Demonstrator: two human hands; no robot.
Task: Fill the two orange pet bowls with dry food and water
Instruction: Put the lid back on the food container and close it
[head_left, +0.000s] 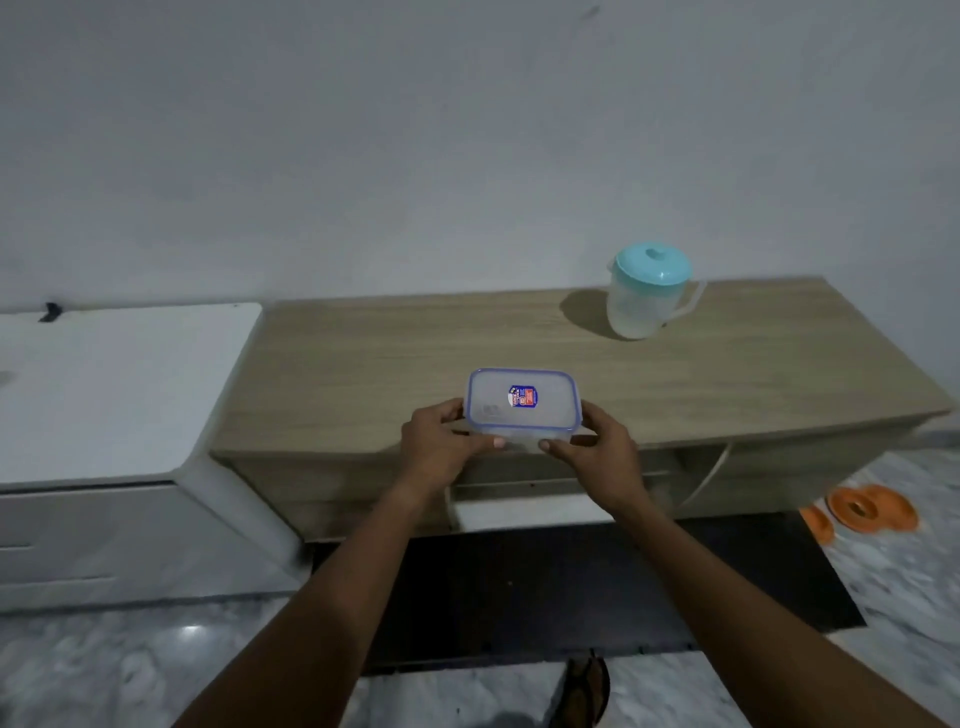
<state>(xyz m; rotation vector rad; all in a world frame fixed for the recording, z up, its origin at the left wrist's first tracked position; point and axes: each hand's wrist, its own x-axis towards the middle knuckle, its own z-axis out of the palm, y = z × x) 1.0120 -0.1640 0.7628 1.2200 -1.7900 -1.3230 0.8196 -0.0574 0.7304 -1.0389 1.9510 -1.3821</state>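
Observation:
A clear plastic food container (522, 400) with a blue-rimmed lid and a small sticker is held near the front edge of the wooden cabinet top (415, 353). My left hand (441, 441) grips its left side and my right hand (597, 447) grips its right side. A translucent water jug (644, 299) with a teal lid stands upright at the back right of the cabinet top. The two orange pet bowls (867, 509) lie on the floor to the right of the cabinet, blurred; their contents cannot be made out.
A white cabinet (119, 384) adjoins the wooden one on the left. A dark mat (571, 587) lies on the marbled floor in front. A sandalled foot (587, 691) shows at the bottom. A grey wall rises behind.

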